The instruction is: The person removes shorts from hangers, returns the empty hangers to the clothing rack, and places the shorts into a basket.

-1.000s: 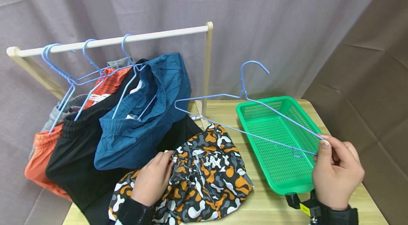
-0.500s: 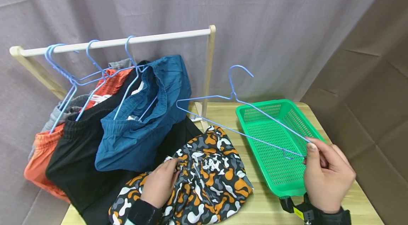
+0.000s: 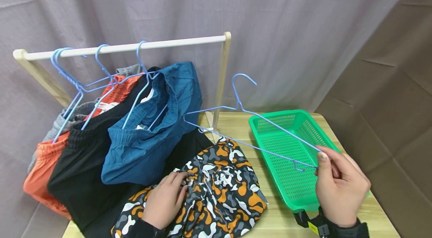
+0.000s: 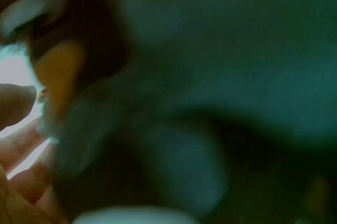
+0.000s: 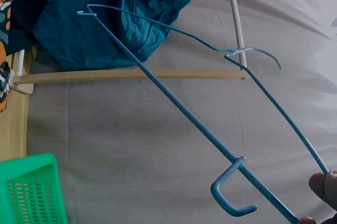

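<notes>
The right hand (image 3: 341, 187) pinches a blue wire hanger (image 5: 187, 112) by one corner, its frame angled toward ten o'clock. The left hand (image 3: 164, 198) lies on camouflage-print shorts (image 3: 233, 189) at the right one's nine o'clock; from here I can't tell whether its fingers grip cloth.

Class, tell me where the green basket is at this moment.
In the head view, the green basket stands on the tabletop toward the right, right of the patterned garment, partly overlapped by the right hand and the blue hanger it holds.
</notes>
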### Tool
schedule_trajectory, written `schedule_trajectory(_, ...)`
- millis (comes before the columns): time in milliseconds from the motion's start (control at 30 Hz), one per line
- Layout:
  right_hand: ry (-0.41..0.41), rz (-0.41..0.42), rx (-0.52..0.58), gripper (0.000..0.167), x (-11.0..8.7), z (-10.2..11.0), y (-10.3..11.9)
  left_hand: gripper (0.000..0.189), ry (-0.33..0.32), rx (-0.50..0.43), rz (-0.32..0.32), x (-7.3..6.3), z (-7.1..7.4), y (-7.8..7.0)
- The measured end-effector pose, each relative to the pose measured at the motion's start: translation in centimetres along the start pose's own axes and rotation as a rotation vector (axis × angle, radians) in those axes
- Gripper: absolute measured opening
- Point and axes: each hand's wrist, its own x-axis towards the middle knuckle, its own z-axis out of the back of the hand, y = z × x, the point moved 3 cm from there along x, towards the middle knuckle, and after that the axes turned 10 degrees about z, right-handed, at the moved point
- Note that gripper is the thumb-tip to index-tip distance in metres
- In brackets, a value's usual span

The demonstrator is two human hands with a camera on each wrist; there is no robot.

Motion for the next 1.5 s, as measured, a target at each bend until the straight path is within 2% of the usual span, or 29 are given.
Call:
schedule_trajectory(167, 0.026, 0.029, -0.031, 0.012, 1.0, -0.7, 0.9, 0.035, -0.097, -0.006, 0.003, -1.2, 3.9, -0.2)
schedule_trajectory(300, 0.065, 0.061, -0.092, 0.016, 1.3, -1.5, 1.7, 0.033, -0.142, 0.004, 0.005, -1.8, 5.1, 0.1)
schedule_trajectory(400, 0.068, 0.093, -0.115, 0.018, 1.7, -2.2, 2.3, 0.032, -0.15, 0.005, 0.014, -2.0, 5.2, 0.4)
schedule_trajectory(800, 0.041, 0.248, -0.2, 0.016, 2.8, -4.9, 4.6, 0.03, -0.08, 0.02, 0.068, -2.4, 4.8, 1.0)
schedule_trajectory(933, 0.059, 0.254, -0.212, 0.017, 3.1, -5.4, 4.3, 0.029, -0.058, 0.019, 0.078, -2.5, 4.6, 0.9)
schedule_trajectory(1067, 0.112, 0.259, -0.243, 0.02, 3.1, -6.0, 3.6, 0.028, -0.046, 0.017, 0.079, -2.6, 4.4, 1.0)
schedule_trajectory(1367, 0.191, 0.264, -0.268, 0.023, 3.6, -7.7, 2.3, 0.026, -0.08, 0.008, 0.045, -2.6, 4.5, 1.4)
schedule_trajectory(1500, 0.212, 0.265, -0.294, 0.024, 4.2, -8.5, 2.3, 0.025, -0.07, 0.0, 0.038, -2.5, 4.5, 1.5)
